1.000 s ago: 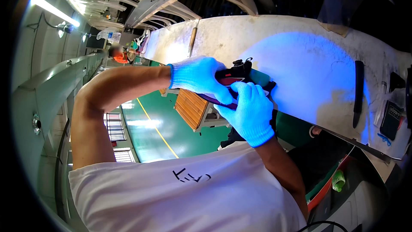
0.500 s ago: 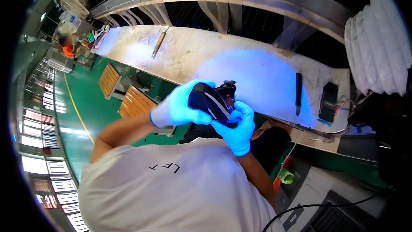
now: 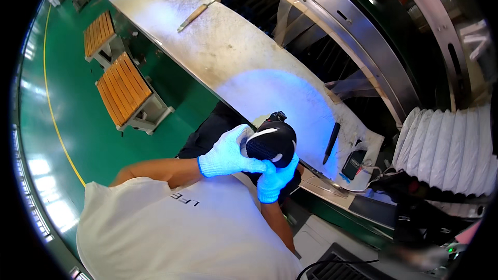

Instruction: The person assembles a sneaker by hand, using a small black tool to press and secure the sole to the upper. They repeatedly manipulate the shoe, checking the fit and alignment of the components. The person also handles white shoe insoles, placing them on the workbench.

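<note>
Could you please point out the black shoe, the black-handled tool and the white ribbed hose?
Black shoe (image 3: 270, 147), head view: on its rounded end.
Black-handled tool (image 3: 332, 142), head view: on its handle.
White ribbed hose (image 3: 443, 150), head view: on its ribbed side.

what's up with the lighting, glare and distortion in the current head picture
Head view: a violet-blue pool of light falls on the long, pale, stained worktable, and the white-gloved left hand and right hand look bluish; head view: white glare spots the left of the glossy green floor; head view: the grey metal rail bows, and black fisheye corners crop the picture.
</note>
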Available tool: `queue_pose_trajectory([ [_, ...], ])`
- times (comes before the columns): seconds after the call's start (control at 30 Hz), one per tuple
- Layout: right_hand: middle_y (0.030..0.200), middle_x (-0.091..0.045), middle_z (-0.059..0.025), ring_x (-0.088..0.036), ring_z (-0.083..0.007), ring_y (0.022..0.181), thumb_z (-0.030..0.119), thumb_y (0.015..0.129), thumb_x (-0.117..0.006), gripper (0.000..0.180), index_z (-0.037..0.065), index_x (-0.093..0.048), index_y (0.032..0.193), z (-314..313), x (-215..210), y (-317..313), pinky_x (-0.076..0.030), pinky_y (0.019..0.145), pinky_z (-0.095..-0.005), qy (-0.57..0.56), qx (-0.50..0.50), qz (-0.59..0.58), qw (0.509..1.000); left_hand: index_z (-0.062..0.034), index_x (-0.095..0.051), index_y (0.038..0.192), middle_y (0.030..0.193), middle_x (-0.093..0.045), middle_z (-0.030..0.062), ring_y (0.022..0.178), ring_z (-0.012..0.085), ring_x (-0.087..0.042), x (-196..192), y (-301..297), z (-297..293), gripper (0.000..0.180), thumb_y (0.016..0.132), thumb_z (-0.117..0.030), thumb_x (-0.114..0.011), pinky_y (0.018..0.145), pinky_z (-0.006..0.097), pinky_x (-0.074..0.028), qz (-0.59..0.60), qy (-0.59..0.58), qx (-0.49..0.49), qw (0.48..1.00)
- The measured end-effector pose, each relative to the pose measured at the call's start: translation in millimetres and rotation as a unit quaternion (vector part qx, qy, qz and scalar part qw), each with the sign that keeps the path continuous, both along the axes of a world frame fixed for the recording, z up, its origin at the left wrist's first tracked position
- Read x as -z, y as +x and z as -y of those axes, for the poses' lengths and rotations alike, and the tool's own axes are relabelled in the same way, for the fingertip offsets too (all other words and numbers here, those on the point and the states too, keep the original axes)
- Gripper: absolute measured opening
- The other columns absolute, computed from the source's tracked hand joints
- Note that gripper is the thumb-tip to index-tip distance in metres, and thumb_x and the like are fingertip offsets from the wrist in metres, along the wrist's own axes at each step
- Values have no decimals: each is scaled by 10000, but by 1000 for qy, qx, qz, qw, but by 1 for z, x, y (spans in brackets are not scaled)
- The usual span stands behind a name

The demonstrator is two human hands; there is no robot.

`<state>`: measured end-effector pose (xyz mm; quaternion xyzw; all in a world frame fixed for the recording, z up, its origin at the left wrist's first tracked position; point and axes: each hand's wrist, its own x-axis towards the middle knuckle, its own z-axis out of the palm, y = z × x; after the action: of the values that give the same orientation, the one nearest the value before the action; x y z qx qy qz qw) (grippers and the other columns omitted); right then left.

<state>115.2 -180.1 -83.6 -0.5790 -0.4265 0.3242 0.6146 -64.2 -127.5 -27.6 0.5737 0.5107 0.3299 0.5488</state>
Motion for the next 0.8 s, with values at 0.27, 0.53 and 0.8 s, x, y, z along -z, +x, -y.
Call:
queue_pose_trajectory([
  [0.27, 1472, -660, -245, -672, -344, 1340, 232, 619, -1111, 1150, -62, -501, 1548, 8, -78, 47, -553, 1148, -503, -10, -81, -25, 996, -58, -648, 889, 855, -636, 78, 751, 183, -620, 18, -5, -31, 685, 571, -456, -1105, 716, 348, -550, 30, 123, 78, 989],
  [0.53, 1373, -730, -277, -670, -429, 1381, 295, 822, -1003, 752, -26, -630, 1390, -44, -133, 19, -448, 1247, -609, -13, -234, 88, 968, -82, -624, 844, 822, -625, 87, 750, 299, -655, 33, -18, -49, 675, 568, -497, -1078, 670, 412, -562, 64, 186, 158, 968],
  [0.8, 1319, -752, -281, -739, -447, 1240, 271, 818, -995, 752, -20, -630, 1407, -56, -106, -28, -520, 1151, -627, 107, -248, 223, 937, -64, -593, 891, 819, -570, 108, 732, 308, -620, 12, -52, -44, 590, 630, -347, -1039, 616, 416, -485, 190, 104, 129, 968],
])
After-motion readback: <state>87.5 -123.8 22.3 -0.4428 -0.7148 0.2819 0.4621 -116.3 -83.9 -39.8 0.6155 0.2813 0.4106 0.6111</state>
